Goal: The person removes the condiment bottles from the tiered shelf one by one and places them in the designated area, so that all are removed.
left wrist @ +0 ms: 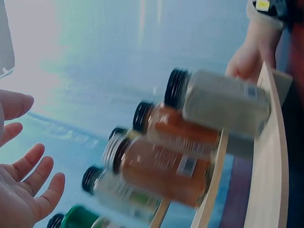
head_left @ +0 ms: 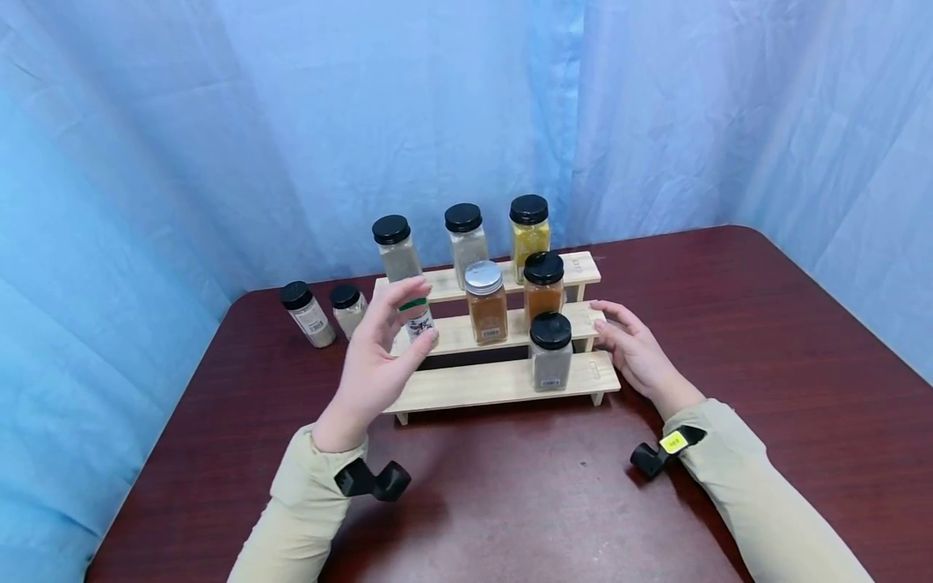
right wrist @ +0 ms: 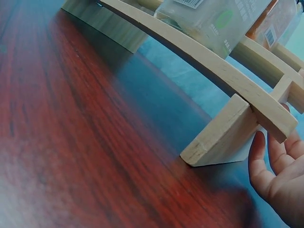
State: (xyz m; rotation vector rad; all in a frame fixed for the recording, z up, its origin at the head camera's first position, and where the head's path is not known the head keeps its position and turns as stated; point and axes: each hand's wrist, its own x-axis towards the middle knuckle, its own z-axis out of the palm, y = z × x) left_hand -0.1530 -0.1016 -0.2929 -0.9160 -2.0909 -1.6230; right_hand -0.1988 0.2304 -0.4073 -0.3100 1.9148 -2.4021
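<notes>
Loose jars: two black-capped jars (head_left: 308, 312) (head_left: 348, 308) stood on the table (head_left: 729, 324) at the far left, off the rack and beside its left end.
Left hand: the left hand (head_left: 375, 356) was raised before the rack's left end, fingers spread and lightly bent, gripping nothing; in the left wrist view the palm (left wrist: 19, 190) lay apart from the jars.
Green-capped jar: this small jar (head_left: 418, 320) stood on the middle step just behind the left hand's fingertips; contact could not be told.
Rack: the three-step wooden rack (head_left: 481, 385) stood at the table's centre.
Top step: three black-capped jars, grey (head_left: 396, 248), pale (head_left: 466, 241) and yellow (head_left: 529, 231).
Middle step: a silver-capped brown jar (head_left: 486, 301) and a black-capped brown jar (head_left: 543, 287).
Bottom step: one black-capped grey jar (head_left: 550, 351).
Right hand: the right hand (head_left: 636, 350) rested against the rack's right end, fingers straight, fingertips on the middle step; the right wrist view showed fingers (right wrist: 259, 156) beside the rack's foot (right wrist: 223, 135).
</notes>
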